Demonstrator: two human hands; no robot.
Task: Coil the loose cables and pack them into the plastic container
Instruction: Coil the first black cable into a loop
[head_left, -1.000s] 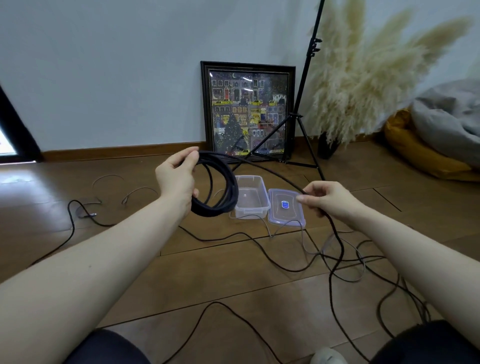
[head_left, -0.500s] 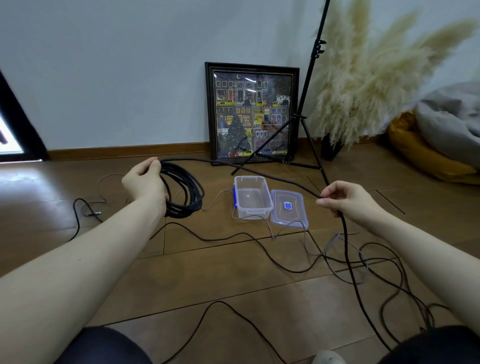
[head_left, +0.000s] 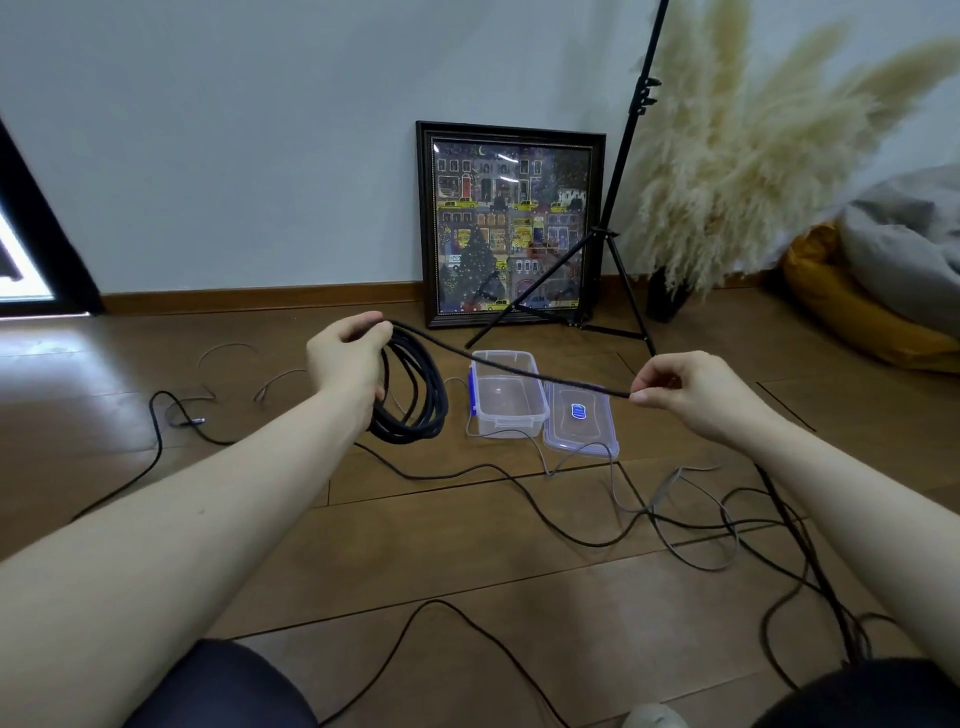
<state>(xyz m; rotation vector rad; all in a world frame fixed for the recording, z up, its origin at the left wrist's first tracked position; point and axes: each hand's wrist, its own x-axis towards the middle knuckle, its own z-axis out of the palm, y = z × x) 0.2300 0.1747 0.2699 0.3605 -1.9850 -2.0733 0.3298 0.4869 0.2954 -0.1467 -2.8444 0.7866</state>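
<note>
Head view: coiling is midway, judging by the several loops of thick black cable hanging from the left hand, just left of the open clear plastic container on the floor. Its fingers curl round the coil's top. The right hand, right of the container, pinches the taut strand. Next, probably, another loop goes to the coil.
</note>
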